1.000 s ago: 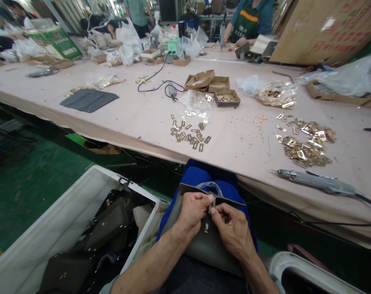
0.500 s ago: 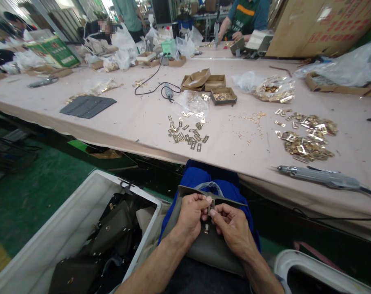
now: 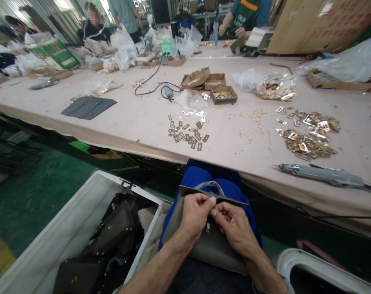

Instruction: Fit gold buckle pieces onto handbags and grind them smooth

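A dark olive bag point(image 3: 209, 251) lies across my lap, with a small metal lock piece point(image 3: 207, 229) on its front. My left hand point(image 3: 195, 214) is closed in a pinch at the edge of the bag's flap, thumb pressed to fingers. Close beside it, my right hand point(image 3: 232, 222) pinches at the same spot, the fingertips of both almost touching. The small metal plate between them is now mostly hidden by the fingers. A clear plastic-wrapped handle point(image 3: 211, 185) arches behind the flap.
Loose metal plates point(image 3: 185, 134) lie on the table point(image 3: 136, 122), with a larger pile point(image 3: 310, 143) farther right. An electric screwdriver point(image 3: 323, 174) rests near the table's edge. At my left stands a white bin point(image 3: 50, 228) holding several dark bags. A co-worker point(image 3: 248, 18) sits across.
My left thumb has moved slightly up and right over the metal plate, which showed between my hands before and is now covered. The view has shifted a little.
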`<state>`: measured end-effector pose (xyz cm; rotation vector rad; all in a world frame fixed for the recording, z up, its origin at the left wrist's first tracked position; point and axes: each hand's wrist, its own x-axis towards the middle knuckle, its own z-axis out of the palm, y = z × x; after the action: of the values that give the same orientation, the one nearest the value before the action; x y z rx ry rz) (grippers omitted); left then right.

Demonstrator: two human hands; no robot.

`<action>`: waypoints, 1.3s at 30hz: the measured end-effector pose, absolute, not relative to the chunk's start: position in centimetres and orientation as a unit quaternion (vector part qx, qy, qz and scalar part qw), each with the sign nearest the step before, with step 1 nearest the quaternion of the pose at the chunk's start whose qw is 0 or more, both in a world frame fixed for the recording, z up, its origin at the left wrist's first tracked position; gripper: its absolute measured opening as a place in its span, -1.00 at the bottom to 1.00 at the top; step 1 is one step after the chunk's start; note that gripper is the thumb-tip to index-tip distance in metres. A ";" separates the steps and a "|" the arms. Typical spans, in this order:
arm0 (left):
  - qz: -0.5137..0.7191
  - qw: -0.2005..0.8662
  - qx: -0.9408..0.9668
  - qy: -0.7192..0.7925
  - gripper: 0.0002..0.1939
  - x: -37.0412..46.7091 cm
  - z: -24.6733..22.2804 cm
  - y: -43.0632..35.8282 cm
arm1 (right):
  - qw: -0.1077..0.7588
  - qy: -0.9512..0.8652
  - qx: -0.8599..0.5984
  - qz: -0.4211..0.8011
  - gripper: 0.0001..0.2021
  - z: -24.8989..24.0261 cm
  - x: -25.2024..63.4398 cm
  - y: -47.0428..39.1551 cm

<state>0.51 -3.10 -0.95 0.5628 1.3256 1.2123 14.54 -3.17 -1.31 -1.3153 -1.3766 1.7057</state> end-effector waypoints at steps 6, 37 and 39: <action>0.531 0.597 0.225 0.557 -0.66 0.5 -1.0 -2.8 | 0.292 -0.528 -0.487 0.631 -0.65 -1.3 14.1 -3.8; 0.536 0.441 0.444 0.567 -0.77 -0.6 1.8 -2.2 | 0.350 -0.683 -0.424 0.480 -0.74 2.1 14.8 3.8; 0.532 0.499 0.423 0.538 -0.72 -0.4 1.6 -2.0 | 0.349 -0.678 -0.425 0.488 -0.73 2.0 14.9 3.9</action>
<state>-0.36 -1.97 1.55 1.0224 1.3011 1.2880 14.93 3.87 2.00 -1.1003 -1.7566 1.2641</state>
